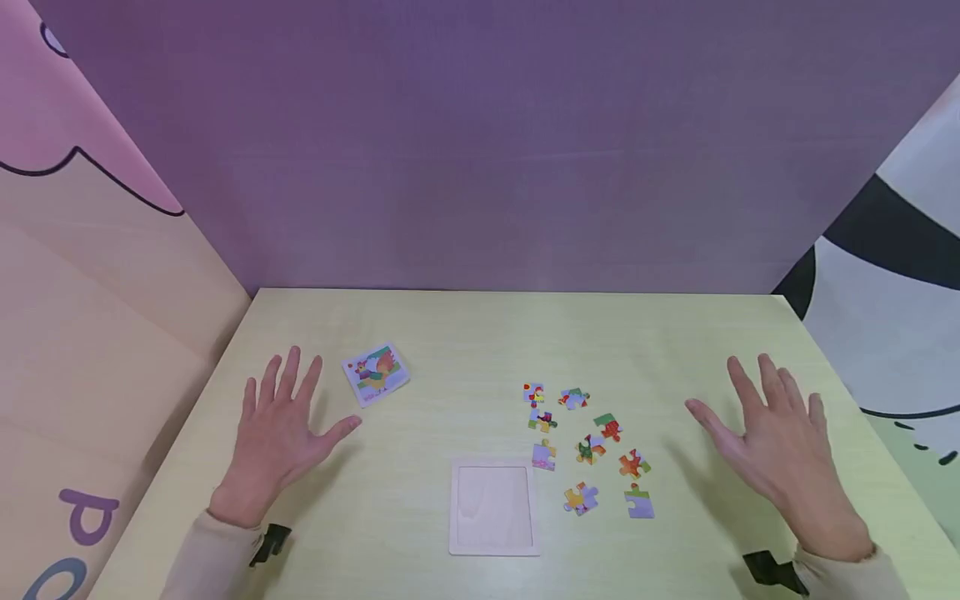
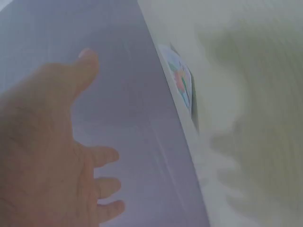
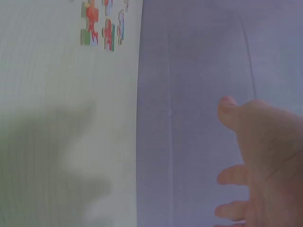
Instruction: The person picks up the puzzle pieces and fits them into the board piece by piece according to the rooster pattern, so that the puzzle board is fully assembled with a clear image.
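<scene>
Both hands hover above a pale wooden table with fingers spread, holding nothing. My left hand [image 1: 277, 442] is nearest to a small square picture card [image 1: 377, 374] with a colourful printed scene, just to its right. To the right of the loose puzzle pieces is my right hand [image 1: 783, 450]. Several jigsaw pieces lie scattered and apart, among them a red and green piece [image 1: 608, 427], an orange and purple piece [image 1: 581, 498] and a purple piece with a green top [image 1: 639, 502]. Left of them, a square puzzle frame [image 1: 494, 553] lies flat with no pieces inside.
The table [image 1: 375, 500] ends at a purple wall panel [image 1: 510, 167] along the back. Printed side panels stand left [image 1: 90, 292] and right [image 1: 892, 308]. A black strap piece [image 1: 270, 543] sits at the left wrist, another [image 1: 772, 573] at the right.
</scene>
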Tool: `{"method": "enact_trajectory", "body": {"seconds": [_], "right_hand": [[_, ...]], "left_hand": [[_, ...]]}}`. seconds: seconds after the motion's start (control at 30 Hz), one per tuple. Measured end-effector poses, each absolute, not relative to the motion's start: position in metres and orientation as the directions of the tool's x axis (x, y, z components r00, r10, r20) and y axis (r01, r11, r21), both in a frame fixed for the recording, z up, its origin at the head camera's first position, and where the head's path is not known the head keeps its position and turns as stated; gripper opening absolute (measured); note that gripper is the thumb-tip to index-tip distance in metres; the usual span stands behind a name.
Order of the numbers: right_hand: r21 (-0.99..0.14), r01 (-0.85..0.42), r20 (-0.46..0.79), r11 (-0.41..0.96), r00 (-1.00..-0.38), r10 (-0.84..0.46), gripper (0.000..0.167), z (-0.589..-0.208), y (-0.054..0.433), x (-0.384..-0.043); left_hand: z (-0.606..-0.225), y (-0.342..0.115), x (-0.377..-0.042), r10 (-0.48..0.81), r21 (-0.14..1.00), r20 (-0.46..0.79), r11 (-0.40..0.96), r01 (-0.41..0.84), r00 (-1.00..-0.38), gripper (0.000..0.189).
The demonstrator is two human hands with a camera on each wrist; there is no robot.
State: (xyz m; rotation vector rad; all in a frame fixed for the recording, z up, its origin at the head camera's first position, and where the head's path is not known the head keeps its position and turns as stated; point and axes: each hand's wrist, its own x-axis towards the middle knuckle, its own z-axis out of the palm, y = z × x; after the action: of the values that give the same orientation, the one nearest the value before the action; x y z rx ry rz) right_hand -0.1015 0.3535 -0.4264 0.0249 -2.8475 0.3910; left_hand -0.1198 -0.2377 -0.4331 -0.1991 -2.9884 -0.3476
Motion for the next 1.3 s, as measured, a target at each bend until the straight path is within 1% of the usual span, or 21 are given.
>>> {"method": "enact_trajectory", "body": {"seconds": [0.07, 0.17, 0.3, 0.4, 0.47, 0.63, 0.77, 0.87, 1.03, 1.13, 1.3], "right_hand": [[-0.314, -0.094, 0.310, 0.945, -0.951, 0.008, 0.079, -0.428, 0.351, -0.104], [-0.397, -0.144, 0.347, 0.906, -0.938, 0.003, 0.068, -0.428, 0.343, -0.107], [-0.492, -0.184, 0.337, 0.851, -0.942, -0.009, 0.052, -0.426, 0.327, -0.110], [-0.527, -0.223, 0.330, 0.820, -0.943, -0.045, 0.042, -0.425, 0.314, -0.113], [-0.544, -0.240, 0.312, 0.804, -0.947, -0.072, 0.039, -0.425, 0.304, -0.114], [-0.573, -0.261, 0.258, 0.777, -0.957, -0.131, 0.034, -0.426, 0.279, -0.122], [-0.598, -0.283, 0.217, 0.750, -0.958, -0.188, 0.031, -0.430, 0.263, -0.132], [-0.615, -0.301, 0.190, 0.729, -0.954, -0.234, 0.030, -0.436, 0.251, -0.142], [-0.610, -0.325, 0.150, 0.722, -0.943, -0.297, 0.029, -0.448, 0.234, -0.159], [-0.611, -0.321, 0.113, 0.723, -0.940, -0.322, 0.029, -0.453, 0.225, -0.168], [-0.626, -0.293, 0.038, 0.723, -0.937, -0.347, 0.032, -0.459, 0.214, -0.180]], "left_hand": [[-0.435, -0.236, -0.120, 0.137, 0.258, 0.103, 0.953, 0.159, -0.985, 0.101], [-0.437, -0.232, -0.119, 0.181, 0.342, 0.049, 0.921, 0.186, -0.982, 0.100], [-0.443, -0.220, -0.116, 0.267, 0.462, 0.015, 0.853, 0.243, -0.964, 0.099], [-0.450, -0.207, -0.113, 0.357, 0.555, -0.019, 0.781, 0.287, -0.934, 0.097], [-0.454, -0.197, -0.110, 0.414, 0.611, -0.052, 0.733, 0.299, -0.909, 0.096], [-0.459, -0.172, -0.101, 0.531, 0.683, -0.110, 0.655, 0.324, -0.840, 0.103], [-0.462, -0.155, -0.094, 0.583, 0.671, -0.153, 0.654, 0.349, -0.798, 0.111], [-0.466, -0.146, -0.088, 0.593, 0.614, -0.184, 0.692, 0.379, -0.784, 0.118], [-0.470, -0.135, -0.086, 0.602, 0.518, -0.194, 0.733, 0.440, -0.774, 0.128], [-0.470, -0.132, -0.086, 0.605, 0.487, -0.201, 0.744, 0.457, -0.770, 0.130], [-0.472, -0.131, -0.087, 0.612, 0.449, -0.192, 0.750, 0.486, -0.767, 0.125]]}}
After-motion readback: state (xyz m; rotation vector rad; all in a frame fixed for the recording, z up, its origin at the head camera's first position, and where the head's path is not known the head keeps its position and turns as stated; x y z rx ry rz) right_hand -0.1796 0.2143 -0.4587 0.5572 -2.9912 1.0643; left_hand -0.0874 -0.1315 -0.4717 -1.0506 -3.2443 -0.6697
